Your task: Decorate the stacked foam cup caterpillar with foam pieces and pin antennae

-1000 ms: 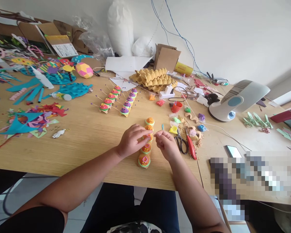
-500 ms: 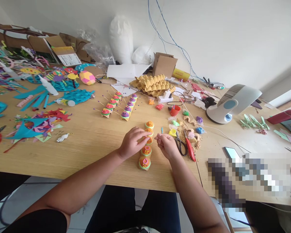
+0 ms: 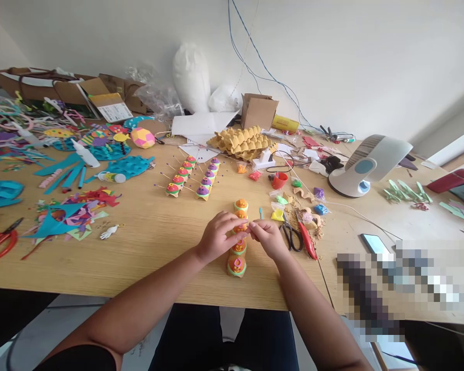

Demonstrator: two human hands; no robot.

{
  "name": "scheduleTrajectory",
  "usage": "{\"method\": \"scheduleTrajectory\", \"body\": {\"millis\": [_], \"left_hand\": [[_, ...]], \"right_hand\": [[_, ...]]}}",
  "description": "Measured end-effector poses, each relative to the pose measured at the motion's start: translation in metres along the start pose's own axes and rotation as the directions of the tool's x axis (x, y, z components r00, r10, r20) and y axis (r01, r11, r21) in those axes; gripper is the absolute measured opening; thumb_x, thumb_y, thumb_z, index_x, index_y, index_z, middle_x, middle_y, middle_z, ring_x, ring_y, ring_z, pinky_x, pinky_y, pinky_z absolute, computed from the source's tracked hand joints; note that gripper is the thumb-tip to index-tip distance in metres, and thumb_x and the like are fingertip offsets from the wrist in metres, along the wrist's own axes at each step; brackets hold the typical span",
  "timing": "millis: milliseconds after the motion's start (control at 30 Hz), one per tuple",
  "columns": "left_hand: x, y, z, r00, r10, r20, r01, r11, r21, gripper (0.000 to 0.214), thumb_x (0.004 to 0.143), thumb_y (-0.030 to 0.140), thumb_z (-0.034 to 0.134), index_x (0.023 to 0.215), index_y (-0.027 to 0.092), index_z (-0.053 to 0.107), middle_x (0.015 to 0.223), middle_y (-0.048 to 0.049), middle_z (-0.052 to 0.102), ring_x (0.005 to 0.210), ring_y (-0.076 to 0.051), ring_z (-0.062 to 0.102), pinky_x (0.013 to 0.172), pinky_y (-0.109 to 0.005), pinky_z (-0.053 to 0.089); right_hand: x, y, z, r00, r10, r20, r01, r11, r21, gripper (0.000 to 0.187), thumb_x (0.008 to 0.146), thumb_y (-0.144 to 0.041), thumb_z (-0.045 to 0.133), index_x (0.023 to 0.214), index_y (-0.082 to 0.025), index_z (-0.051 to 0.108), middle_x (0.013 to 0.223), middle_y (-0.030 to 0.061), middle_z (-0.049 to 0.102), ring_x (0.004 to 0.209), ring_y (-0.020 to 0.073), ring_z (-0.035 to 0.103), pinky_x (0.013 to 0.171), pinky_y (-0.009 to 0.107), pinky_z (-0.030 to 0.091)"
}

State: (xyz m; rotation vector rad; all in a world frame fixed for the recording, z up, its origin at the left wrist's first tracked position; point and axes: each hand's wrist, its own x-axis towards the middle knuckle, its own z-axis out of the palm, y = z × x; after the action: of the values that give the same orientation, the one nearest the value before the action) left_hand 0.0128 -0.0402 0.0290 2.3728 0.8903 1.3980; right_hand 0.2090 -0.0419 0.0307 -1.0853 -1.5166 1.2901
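A row of orange domed craft pieces with green rims (image 3: 237, 264) lies lengthwise on the wooden table (image 3: 147, 242) in front of me. My left hand (image 3: 215, 238) rests curled over the middle of the row, fingers touching one orange dome. My right hand (image 3: 268, 238) is pinched closed against the same dome from the right; what its fingertips hold is too small to make out. The two hands touch at the fingertips. A small teal pin (image 3: 261, 212) lies just beyond my right hand.
Two finished rows of coloured domes with pins (image 3: 193, 175) sit farther back. Scissors (image 3: 292, 236) and a red cutter (image 3: 306, 240) lie right of my hands. A white fan (image 3: 367, 165), a phone (image 3: 374, 243), yellow egg cartons (image 3: 242, 138) and foam scraps (image 3: 67, 203) crowd the table.
My right hand has moved left and closed in on the orange dome, meeting my left fingertips. The camera has tilted up a little, so everything sits lower in view.
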Motion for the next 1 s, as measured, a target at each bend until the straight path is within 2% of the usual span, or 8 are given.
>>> {"method": "scheduleTrajectory", "body": {"millis": [133, 233, 333, 433, 567, 667, 833, 1000], "left_hand": [[0.000, 0.001, 0.002, 1.000, 0.009, 0.009, -0.009, 1.000, -0.010, 0.018, 0.090, 0.028, 0.069, 0.107, 0.021, 0.072, 0.092, -0.0050, 0.070, 0.086, -0.017, 0.062, 0.078, -0.033, 0.053], [0.000, -0.001, 0.004, 1.000, -0.005, -0.015, 0.005, 1.000, -0.023, 0.012, 0.091, 0.025, 0.067, 0.100, 0.022, 0.074, 0.086, -0.0036, 0.070, 0.083, -0.016, 0.062, 0.076, -0.032, 0.053], [-0.001, -0.005, 0.005, 0.999, -0.020, -0.048, 0.019, 0.999, -0.029, 0.011, 0.090, 0.025, 0.068, 0.099, 0.023, 0.074, 0.085, -0.0028, 0.069, 0.082, -0.015, 0.061, 0.076, -0.032, 0.053], [-0.002, -0.008, 0.005, 0.998, -0.012, -0.063, 0.012, 1.000, 0.006, 0.012, 0.089, 0.026, 0.069, 0.100, 0.023, 0.075, 0.085, -0.0030, 0.069, 0.082, -0.016, 0.061, 0.075, -0.032, 0.052], [-0.002, -0.008, 0.006, 0.999, -0.013, -0.036, 0.015, 0.999, 0.037, 0.016, 0.090, 0.025, 0.068, 0.105, 0.024, 0.074, 0.088, -0.0037, 0.070, 0.085, -0.016, 0.062, 0.078, -0.032, 0.053], [-0.001, -0.007, 0.006, 0.997, -0.061, -0.037, 0.061, 0.998, 0.005, 0.024, 0.090, 0.025, 0.067, 0.114, 0.025, 0.071, 0.095, -0.0046, 0.070, 0.090, -0.017, 0.064, 0.082, -0.033, 0.054], [0.000, -0.009, 0.005, 0.996, -0.076, -0.044, 0.073, 0.996, -0.058, 0.012, 0.090, 0.024, 0.068, 0.100, 0.024, 0.074, 0.090, -0.0034, 0.071, 0.087, -0.016, 0.064, 0.081, -0.033, 0.054], [-0.001, -0.010, 0.004, 0.995, -0.088, -0.047, 0.084, 0.994, -0.070, 0.010, 0.089, 0.024, 0.069, 0.097, 0.024, 0.074, 0.089, -0.0034, 0.071, 0.087, -0.017, 0.064, 0.080, -0.032, 0.054]], "right_hand": [[-0.001, -0.004, 0.001, 0.986, -0.147, 0.077, 0.159, 0.973, -0.168, 0.053, 0.090, -0.058, 0.058, 0.055, -0.018, 0.057, 0.058, 0.0005, 0.052, 0.059, 0.0121, 0.046, 0.059, 0.027, 0.035], [-0.002, -0.005, 0.002, 0.984, -0.160, 0.080, 0.173, 0.963, -0.209, 0.055, 0.091, -0.060, 0.054, 0.055, -0.019, 0.056, 0.058, 0.0010, 0.052, 0.059, 0.0131, 0.047, 0.060, 0.028, 0.036], [-0.003, -0.005, 0.003, 0.993, -0.109, 0.044, 0.115, 0.977, -0.182, 0.058, 0.091, -0.063, 0.051, 0.055, -0.018, 0.059, 0.059, 0.0014, 0.053, 0.060, 0.0132, 0.047, 0.062, 0.028, 0.036], [-0.002, -0.003, 0.004, 1.000, 0.002, 0.024, -0.001, 0.999, -0.048, 0.046, 0.084, -0.060, 0.064, 0.066, -0.018, 0.070, 0.059, 0.0000, 0.054, 0.058, 0.0117, 0.042, 0.058, 0.027, 0.032], [0.000, 0.003, 0.005, 0.990, 0.140, -0.001, -0.139, 0.977, 0.161, 0.034, 0.073, -0.050, 0.079, 0.083, -0.018, 0.078, 0.058, -0.0029, 0.055, 0.052, 0.0077, 0.031, 0.051, 0.025, 0.022], [0.002, 0.007, 0.004, 0.985, 0.168, -0.027, -0.158, 0.965, 0.209, 0.032, 0.071, -0.048, 0.081, 0.084, -0.018, 0.079, 0.061, -0.0023, 0.059, 0.051, 0.0065, 0.029, 0.049, 0.025, 0.020], [0.003, 0.008, 0.003, 0.984, 0.174, -0.033, -0.165, 0.969, 0.183, 0.034, 0.068, -0.048, 0.082, 0.080, -0.017, 0.079, 0.060, -0.0023, 0.059, 0.052, 0.0066, 0.031, 0.049, 0.025, 0.021], [0.003, 0.007, 0.003, 0.985, 0.173, -0.027, -0.165, 0.968, 0.187, 0.035, 0.069, -0.050, 0.081, 0.082, -0.018, 0.078, 0.061, -0.0019, 0.060, 0.052, 0.0069, 0.032, 0.049, 0.025, 0.022]]}}
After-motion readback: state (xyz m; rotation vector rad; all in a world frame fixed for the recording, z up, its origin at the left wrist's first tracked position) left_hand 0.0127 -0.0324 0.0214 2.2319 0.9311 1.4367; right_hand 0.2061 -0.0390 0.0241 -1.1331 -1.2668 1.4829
